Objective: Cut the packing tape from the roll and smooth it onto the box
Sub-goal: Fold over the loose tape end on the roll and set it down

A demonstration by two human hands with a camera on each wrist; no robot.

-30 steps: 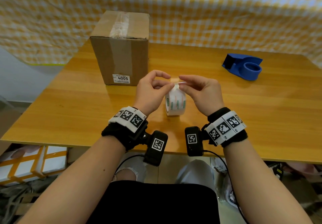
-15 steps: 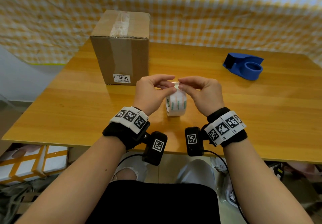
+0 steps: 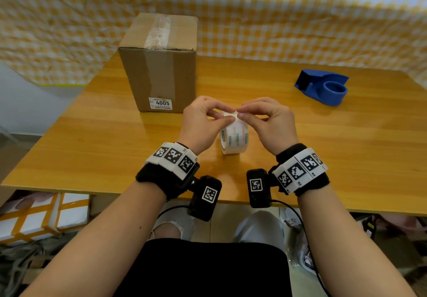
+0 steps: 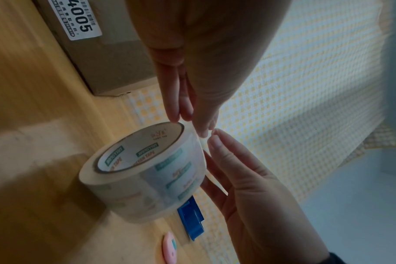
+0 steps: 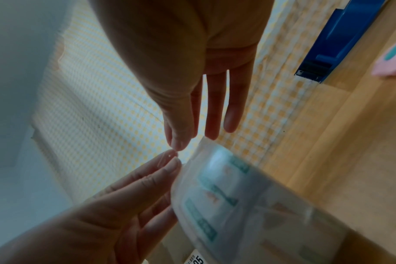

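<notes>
We hold the clear roll of packing tape with green and orange print [image 3: 234,138] standing on edge on the honey-coloured wooden table [image 3: 346,146], between the two hands at the near middle; its hollow core runs roughly left to right, so its round faces look to either side and the band would unwind toward or away from us.

The left hand [image 3: 203,125] bends thumb and fingers over the top of the roll, fingertips [image 4: 175,116] resting at the rim; the right hand [image 3: 268,123] meets it there, thumb and forefinger pinched at the crest where a short lifted flap of tape [image 4: 215,178] stands off the roll; we judge the free end is being picked loose, though whether the pinch has it is hard to tell.

Both hands sit equally near the roll; the tall brown cardboard box with the 4005 label [image 3: 159,65] stands beyond and to the left, nearer the left hand, its top seam already under a clear strip that runs front to back.

The blue plastic tape dispenser [image 3: 323,88] lies well apart at the far right, toothed edge [image 5: 307,76] showing in the right wrist view; a pink and teal object [image 4: 170,250] lies near it, possibly a cutter; the pull, we judge, must carry the strip away and leftward to the box.
</notes>
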